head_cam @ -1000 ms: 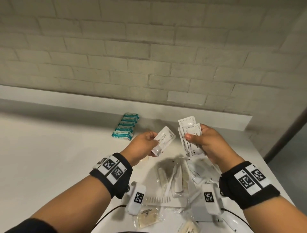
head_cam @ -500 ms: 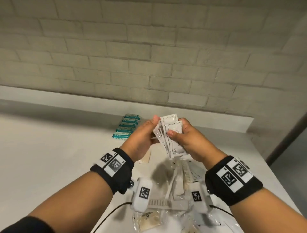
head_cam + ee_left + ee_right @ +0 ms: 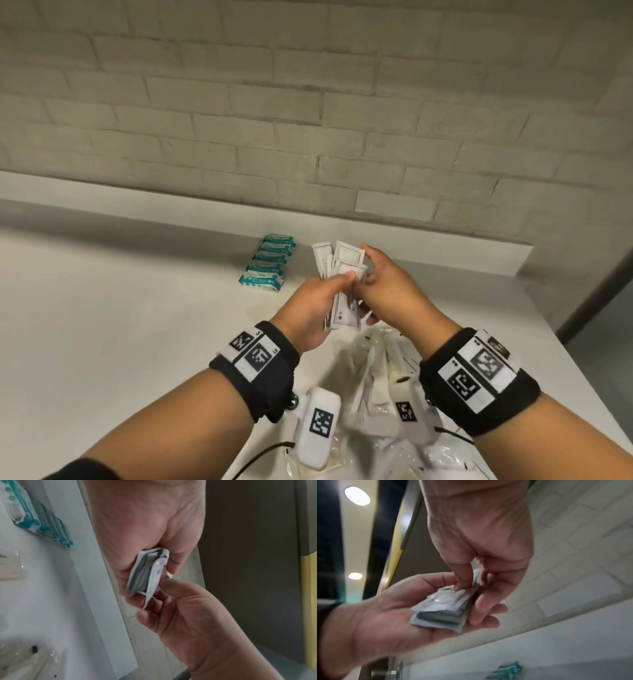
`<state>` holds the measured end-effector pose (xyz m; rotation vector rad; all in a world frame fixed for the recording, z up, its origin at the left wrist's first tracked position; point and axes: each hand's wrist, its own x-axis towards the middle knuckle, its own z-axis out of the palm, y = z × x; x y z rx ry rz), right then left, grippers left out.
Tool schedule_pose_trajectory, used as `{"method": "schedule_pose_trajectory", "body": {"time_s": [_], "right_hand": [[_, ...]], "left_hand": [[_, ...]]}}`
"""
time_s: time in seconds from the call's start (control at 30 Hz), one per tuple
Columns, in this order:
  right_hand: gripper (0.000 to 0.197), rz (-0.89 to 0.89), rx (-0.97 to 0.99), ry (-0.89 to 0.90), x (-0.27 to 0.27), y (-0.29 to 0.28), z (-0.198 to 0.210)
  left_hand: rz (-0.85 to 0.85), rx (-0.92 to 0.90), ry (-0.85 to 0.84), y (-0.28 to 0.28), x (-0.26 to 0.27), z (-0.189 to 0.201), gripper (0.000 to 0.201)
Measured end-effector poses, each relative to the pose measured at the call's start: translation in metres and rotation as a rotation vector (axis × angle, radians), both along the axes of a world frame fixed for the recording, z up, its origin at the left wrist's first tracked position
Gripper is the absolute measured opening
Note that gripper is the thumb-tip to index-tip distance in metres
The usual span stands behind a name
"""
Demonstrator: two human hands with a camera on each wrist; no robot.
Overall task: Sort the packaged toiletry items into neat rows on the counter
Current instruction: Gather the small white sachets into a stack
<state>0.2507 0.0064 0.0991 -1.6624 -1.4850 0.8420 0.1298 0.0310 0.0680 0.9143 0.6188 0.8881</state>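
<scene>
Hands now joined, left hand (image 3: 313,308) and right hand (image 3: 394,291) gripping sachets (image 3: 344,274)

— What's on the counter (image 3: 113,335)?
— A row of teal packets (image 3: 269,263) near the back ledge, and a loose heap of clear-wrapped combs and packets (image 3: 376,383) at the front.

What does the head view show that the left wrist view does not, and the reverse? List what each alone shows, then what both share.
Head view only: the brick wall, both wristbands, and the fanned top edges of the white sachets.
Left wrist view only: the stack's bottom edge end-on, pinched against the left palm, and a yellow-edged panel.
Both: the left hand and right hand holding the sachets, the row of teal packets, the counter and clear-wrapped items.
</scene>
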Motion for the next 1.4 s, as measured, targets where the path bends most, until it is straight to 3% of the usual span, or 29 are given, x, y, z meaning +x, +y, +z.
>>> {"method": "schedule_pose_trajectory", "body": {"time_s": [0.07,0.1,0.2,0.27,0.37,0.43,0.5,0.7,0.77,0.9,1.2,1.27,1.33,1.4], "right_hand": [[0.08,-0.047,0.071,-0.257,0.001,-0.002,-0.002],[0.084,-0.055,0.108,-0.29,0.003,-0.004,-0.001],[0.105,0.146,0.171,-0.186,0.013,-0.014,0.003],[0.129,0.34,0.115,-0.185,0.014,-0.022,0.008],[0.15,0.449,0.098,-0.46,0.006,-0.027,0.009],[0.148,0.407,0.159,-0.574,0.003,-0.025,0.009],[0.141,0.371,0.199,-0.56,0.006,-0.025,0.01],[0.137,0.4,0.236,-0.539,0.008,-0.031,0.008],[0.136,0.398,0.24,-0.538,0.007,-0.032,0.009],[0.144,0.421,0.203,-0.625,0.004,-0.032,0.011],[0.138,0.38,0.211,-0.73,-0.001,-0.026,0.01],[0.143,0.387,0.147,-0.658,-0.001,-0.024,0.008],[0.146,0.375,0.04,-0.397,0.003,-0.019,0.007],[0.139,0.313,-0.058,-0.106,0.008,-0.012,0.005]], "left_hand": [[0.025,-0.017,0.028,0.002,-0.001,-0.002,0.018],[0.027,-0.036,0.036,0.004,-0.001,-0.002,0.016],[-0.011,-0.147,-0.008,0.007,-0.007,0.002,0.011],[-0.095,-0.173,-0.033,0.008,-0.01,0.006,0.027],[-0.225,-0.143,-0.045,0.004,-0.008,0.01,0.066],[-0.278,-0.163,-0.077,0.002,-0.006,0.01,0.082],[-0.285,-0.164,-0.045,0.002,-0.004,0.008,0.08],[-0.292,-0.176,-0.089,0.002,-0.005,0.006,0.031],[-0.292,-0.172,-0.096,0.003,-0.005,0.008,0.027],[-0.288,-0.188,-0.092,0.005,-0.003,0.012,0.044],[-0.289,-0.256,-0.156,0.006,0.003,0.012,0.047],[-0.227,-0.268,-0.139,0.008,0.005,0.01,0.049],[-0.136,-0.275,-0.142,0.016,0.005,0.004,0.049],[-0.019,-0.272,-0.154,0.023,0.003,0.001,0.036]]}}
